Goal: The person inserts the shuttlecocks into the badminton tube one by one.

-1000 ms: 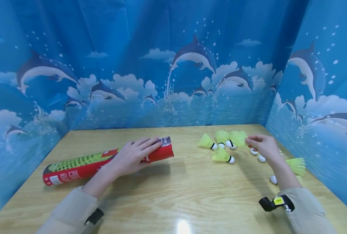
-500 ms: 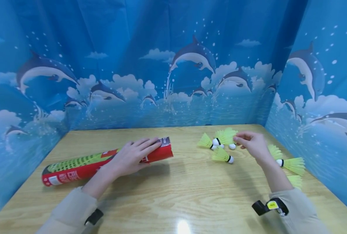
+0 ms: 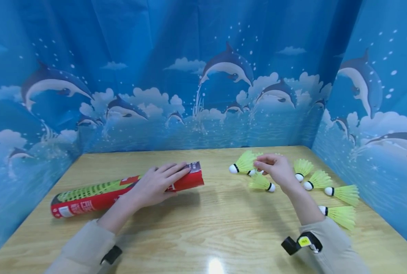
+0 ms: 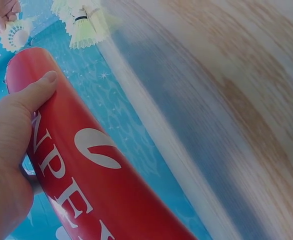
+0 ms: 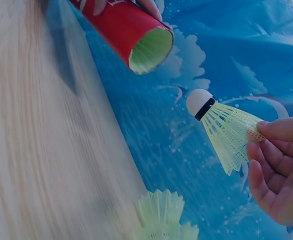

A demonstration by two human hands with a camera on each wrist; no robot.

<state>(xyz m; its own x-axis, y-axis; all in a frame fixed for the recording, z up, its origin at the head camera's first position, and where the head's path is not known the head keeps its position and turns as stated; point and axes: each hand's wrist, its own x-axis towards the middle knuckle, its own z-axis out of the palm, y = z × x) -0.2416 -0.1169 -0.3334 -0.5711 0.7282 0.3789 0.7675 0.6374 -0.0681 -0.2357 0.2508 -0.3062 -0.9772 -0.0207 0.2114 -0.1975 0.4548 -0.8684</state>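
Note:
My left hand (image 3: 155, 184) grips a red shuttlecock tube (image 3: 86, 194) that lies tilted, its near-right end raised off the table. In the left wrist view the left thumb presses along the tube (image 4: 86, 145). The right hand (image 3: 275, 169) pinches a yellow shuttlecock (image 3: 245, 161) by the rim of its skirt, white cork towards the tube. Apart from the cork, the tube's mouth (image 5: 154, 50) is uncapped, with a yellow-green ribbed interior in the right wrist view. Below the right hand lies another shuttlecock (image 3: 259, 181); others behind it are partly hidden.
On the right of the wooden table (image 3: 203, 228) lie several more yellow shuttlecocks, among them one near the back (image 3: 302, 168) and a shuttlecock (image 3: 342, 217) nearest the right sleeve. A blue dolphin-print curtain (image 3: 189, 76) encloses the back and sides.
The right hand has moved left with a shuttlecock lifted from the back group, carrying it towards the tube. The left hand and tube have stayed nearly still.

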